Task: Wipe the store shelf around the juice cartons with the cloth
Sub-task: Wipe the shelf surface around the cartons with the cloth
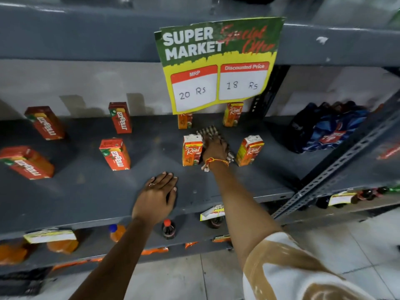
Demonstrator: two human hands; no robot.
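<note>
The right hand, centre frame, presses its fingers flat on the checked cloth between two Real juice cartons. The left hand rests below, fingers together, empty, on the shelf.

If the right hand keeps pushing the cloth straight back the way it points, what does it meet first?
Probably nothing soon: the right hand and cloth aim between the two rear Real cartons. The left one looks nearer the line, though depth is unclear.

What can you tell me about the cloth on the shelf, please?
The cloth is a checked brown-and-white fabric with a fringed edge, crumpled flat on the grey shelf. The right hand presses on it, between two upright Real juice cartons, close beside the left one. Its back end reaches toward the rear cartons.
</note>
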